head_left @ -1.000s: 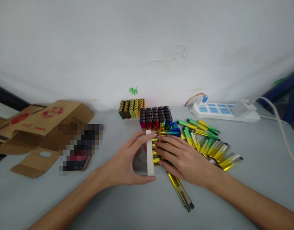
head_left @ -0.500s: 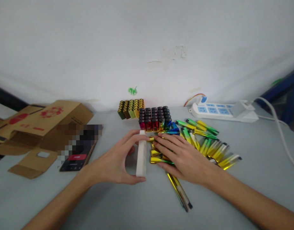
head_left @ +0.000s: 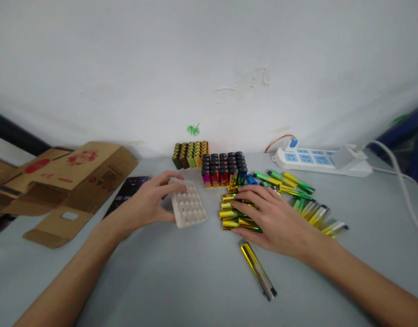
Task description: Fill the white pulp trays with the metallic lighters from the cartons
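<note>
My left hand [head_left: 148, 204] grips a white tray [head_left: 189, 209] with a grid of round holes, holding it by its left edge as it lies nearly flat on the grey table. My right hand [head_left: 273, 219] rests palm down with fingers stretched over a pile of shiny gold and green lighters [head_left: 234, 212] just right of the tray. One gold lighter [head_left: 257, 270] lies alone nearer to me. Behind the pile stands a block of upright lighters with black tops [head_left: 223, 169], and behind that a second block in olive and yellow [head_left: 190, 154].
More green and yellow lighters [head_left: 299, 195] are scattered to the right. A white power strip [head_left: 320, 160] with a cable lies at the back right. A flattened cardboard box [head_left: 64, 179] and a dark phone [head_left: 127, 196] lie to the left. A white wall stands behind.
My left hand has turned the white tray from standing on edge beside the pile to lying flat, and moved it left. My right hand has stayed on the lighters.
</note>
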The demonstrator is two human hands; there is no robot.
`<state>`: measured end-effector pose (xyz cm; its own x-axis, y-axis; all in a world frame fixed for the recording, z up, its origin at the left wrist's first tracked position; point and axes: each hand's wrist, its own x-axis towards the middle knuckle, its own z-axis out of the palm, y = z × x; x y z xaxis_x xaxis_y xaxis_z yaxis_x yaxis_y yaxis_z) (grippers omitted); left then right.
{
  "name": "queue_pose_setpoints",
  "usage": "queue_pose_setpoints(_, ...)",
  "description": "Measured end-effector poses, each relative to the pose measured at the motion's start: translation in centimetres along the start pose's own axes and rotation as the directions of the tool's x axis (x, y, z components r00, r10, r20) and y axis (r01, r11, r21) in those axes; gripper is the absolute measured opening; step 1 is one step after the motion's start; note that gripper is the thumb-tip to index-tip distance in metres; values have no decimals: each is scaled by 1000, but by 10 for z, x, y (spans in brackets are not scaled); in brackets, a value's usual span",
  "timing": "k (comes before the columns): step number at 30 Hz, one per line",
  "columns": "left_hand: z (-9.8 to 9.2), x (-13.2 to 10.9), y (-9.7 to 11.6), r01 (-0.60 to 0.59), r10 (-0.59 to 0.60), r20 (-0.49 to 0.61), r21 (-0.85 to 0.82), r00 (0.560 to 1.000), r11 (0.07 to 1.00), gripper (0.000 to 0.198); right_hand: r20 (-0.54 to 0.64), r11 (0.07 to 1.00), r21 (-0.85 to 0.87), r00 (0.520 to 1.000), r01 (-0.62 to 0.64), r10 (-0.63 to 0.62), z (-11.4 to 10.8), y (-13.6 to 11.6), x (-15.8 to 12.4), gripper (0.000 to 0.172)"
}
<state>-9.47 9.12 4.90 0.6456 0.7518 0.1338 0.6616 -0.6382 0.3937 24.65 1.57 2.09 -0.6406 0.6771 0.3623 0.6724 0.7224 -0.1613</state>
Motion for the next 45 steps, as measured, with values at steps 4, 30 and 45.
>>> queue_pose_setpoints(4, -7, 0, -7, 60, -59, -15, 54, 998, 997, 58, 4, 999, -5, 999, 34, -34, -1, 0, 0, 42)
queue_pose_setpoints(30, 23, -8, 7, 318, -268, -199, 292, 943, 902, 58, 109, 996, 74, 993, 41, -49, 0, -35, -6, 54)
queue_pose_setpoints(45, 35, 12, 34, 276, -152, -322, 387, 934, 880, 82, 148, 997, -14, 987, 71, -68, -11, 4, -5, 89)
